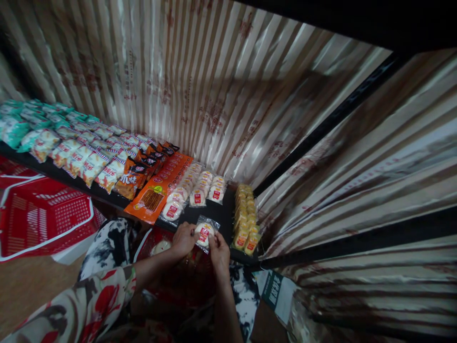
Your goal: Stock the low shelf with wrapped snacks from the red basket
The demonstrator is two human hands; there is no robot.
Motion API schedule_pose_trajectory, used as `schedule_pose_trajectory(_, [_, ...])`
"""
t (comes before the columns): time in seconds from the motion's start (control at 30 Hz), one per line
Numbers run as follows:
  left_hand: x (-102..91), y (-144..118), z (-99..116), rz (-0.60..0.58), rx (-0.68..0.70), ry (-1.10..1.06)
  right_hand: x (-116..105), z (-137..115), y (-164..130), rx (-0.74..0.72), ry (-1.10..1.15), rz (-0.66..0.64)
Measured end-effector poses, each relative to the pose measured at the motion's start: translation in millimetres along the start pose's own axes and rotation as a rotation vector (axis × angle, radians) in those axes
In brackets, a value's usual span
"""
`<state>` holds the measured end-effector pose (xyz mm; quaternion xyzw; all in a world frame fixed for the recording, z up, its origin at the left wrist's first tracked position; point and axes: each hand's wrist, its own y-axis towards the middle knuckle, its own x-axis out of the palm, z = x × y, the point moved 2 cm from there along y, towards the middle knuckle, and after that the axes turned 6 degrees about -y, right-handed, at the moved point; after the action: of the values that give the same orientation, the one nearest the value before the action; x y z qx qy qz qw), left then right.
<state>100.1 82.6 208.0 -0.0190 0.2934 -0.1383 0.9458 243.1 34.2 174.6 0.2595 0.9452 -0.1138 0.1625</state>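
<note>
Between my two hands is a round white cracker packet (204, 233) in clear wrap with a red label, held over the front edge of the black shelf (213, 218). My left hand (184, 238) pinches its left side. On its right side, my right hand (218, 248) grips the wrap between thumb and fingers. Just beyond, rows of matching white cracker packets (216, 189) stand on the shelf. To the right are two rows of yellow packets (245, 216). A red basket (157, 245) with some packets in it sits below my hands, partly hidden by my arms.
Left along the shelf lie an orange bag (153, 197), several white snack bags (84, 162) and green bags (14, 126). Another red basket (46, 214) with white handles stands at the left. A dark metal post (321, 126) and striped sheeting (200, 85) close off the back and right.
</note>
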Motion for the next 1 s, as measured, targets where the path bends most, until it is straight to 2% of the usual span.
schedule_pose_trajectory(0.17, [3.0,6.2,4.0,0.005,-0.021,-0.001,-2.7,-0.9,6.0,-0.026,-0.014,-0.048])
schedule_pose_trajectory(0.37, [10.4,17.1,0.7,-0.007,-0.053,-0.04,-4.7,-3.9,15.3,-0.023,-0.046,-0.043])
schedule_pose_trajectory(0.6, [19.3,31.8,-2.7,0.023,-0.025,-0.076,-1.9,-1.9,22.5,-0.009,-0.04,0.008])
schedule_pose_trajectory(1.0, [26.7,46.3,12.0,0.042,-0.055,-0.119,-1.5,-6.2,40.1,-0.05,-0.103,0.084])
